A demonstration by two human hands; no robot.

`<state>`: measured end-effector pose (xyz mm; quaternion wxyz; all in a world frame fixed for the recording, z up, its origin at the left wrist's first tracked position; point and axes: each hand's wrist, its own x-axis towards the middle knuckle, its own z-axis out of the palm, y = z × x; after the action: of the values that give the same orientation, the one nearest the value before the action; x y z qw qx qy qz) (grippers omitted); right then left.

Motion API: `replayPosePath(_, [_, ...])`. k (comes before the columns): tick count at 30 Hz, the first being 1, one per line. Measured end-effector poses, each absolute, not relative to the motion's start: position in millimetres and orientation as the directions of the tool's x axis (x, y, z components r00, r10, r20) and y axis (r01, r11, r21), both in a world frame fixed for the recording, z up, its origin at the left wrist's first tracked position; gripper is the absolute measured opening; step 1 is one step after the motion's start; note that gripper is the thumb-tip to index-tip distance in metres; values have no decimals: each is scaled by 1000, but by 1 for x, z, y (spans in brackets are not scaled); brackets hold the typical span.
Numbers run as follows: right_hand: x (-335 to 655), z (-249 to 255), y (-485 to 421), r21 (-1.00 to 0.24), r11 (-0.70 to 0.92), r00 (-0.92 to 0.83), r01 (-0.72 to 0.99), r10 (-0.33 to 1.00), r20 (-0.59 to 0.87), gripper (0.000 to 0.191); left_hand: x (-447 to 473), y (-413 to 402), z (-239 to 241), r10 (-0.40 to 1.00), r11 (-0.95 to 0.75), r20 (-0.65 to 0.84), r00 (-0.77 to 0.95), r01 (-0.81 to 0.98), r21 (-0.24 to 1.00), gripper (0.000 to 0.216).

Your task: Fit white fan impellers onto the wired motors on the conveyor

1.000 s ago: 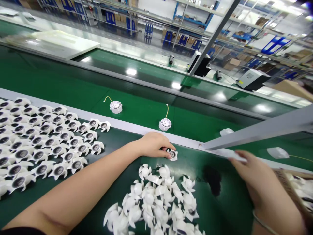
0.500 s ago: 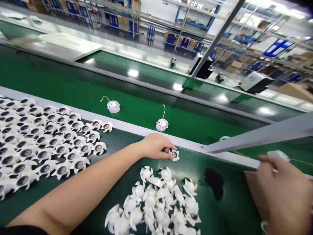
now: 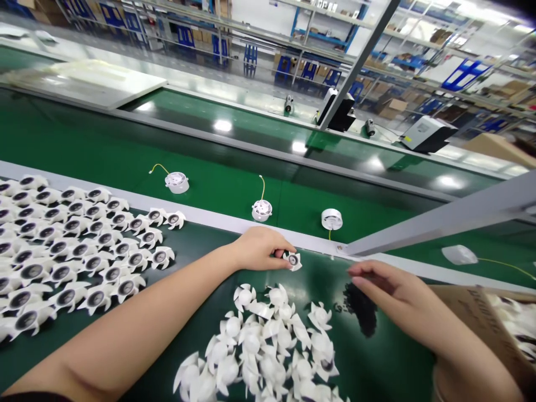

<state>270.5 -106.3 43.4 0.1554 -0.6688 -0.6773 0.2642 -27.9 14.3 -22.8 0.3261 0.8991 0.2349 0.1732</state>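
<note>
My left hand (image 3: 268, 249) pinches a white fan impeller (image 3: 292, 260) with a dark round hub, just above the green work surface. My right hand (image 3: 387, 287) hovers over a small heap of tiny black parts (image 3: 362, 312); its fingers are stretched out, thumb slightly apart, and nothing shows between them. Below my left hand lies a loose pile of white fan impellers (image 3: 259, 346), mostly hub-dome up. To the left, many more impellers (image 3: 75, 251) stand in rows with their dark hubs facing up.
Beyond a pale rail, the green belt (image 3: 218, 190) carries white round fan housings (image 3: 262, 210) with yellow wires. A grey metal post (image 3: 444, 218) slants in from the right. At lower right stands a cardboard box (image 3: 464, 318) holding white parts.
My right hand has swung left from the far right to above the black parts. My left hand still grips the impeller. The view has shifted slightly, and housings on the belt appear further left.
</note>
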Motion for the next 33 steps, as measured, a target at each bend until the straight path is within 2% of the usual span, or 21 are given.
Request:
replayPosePath(1, [260,45,-99,-634,46,-121,772,990,-74,28,-27,15,-23,539,-675,156,828,314,668,34])
replayPosePath(2, [251,43,-89,-640,127,-136,758,990,36,28,-27,15,-22,542,-673,153,827,318,668,34])
replayPosePath(4, [235,32,-64,-490,184,-70,852,968,242,29,-27,16,-22,543,-673,153,826,320,667,34])
replayPosePath(5, [230,24,-51,-412,176,-59,894,958,282,31,-27,16,-22,543,-674,155,826,318,667,34])
replayPosePath(7, [220,8,-30,-335,180,-89,925,959,269,39,-28,16,-22,542,-671,158,825,313,672,34])
replayPosePath(11, [197,-13,-4,-275,215,-150,937,959,239,57,-28,15,-23,547,-663,155,822,313,680,34])
replayPosePath(13, [186,-17,9,-251,210,-145,945,956,256,51,-28,15,-24,547,-663,151,823,316,679,34])
replayPosePath(18, [182,-9,26,-288,228,-143,930,947,289,33,-30,15,-23,562,-608,137,816,295,738,38])
replayPosePath(21, [186,5,-9,-328,244,-116,913,924,364,35,-31,17,-24,630,-446,115,768,236,864,42])
replayPosePath(23, [187,15,-45,-424,225,-39,877,914,404,40,-31,19,-25,706,-296,110,699,152,943,35])
replayPosePath(25, [189,23,-77,-449,296,-135,843,925,356,27,-30,21,-24,765,-205,115,633,72,976,30])
replayPosePath(28, [185,24,-101,-429,403,-280,808,904,323,13,-28,21,-22,770,-185,108,629,58,981,32])
replayPosePath(33, [172,7,-97,-445,376,-269,813,920,286,10,-30,16,-21,712,-238,84,697,127,963,32])
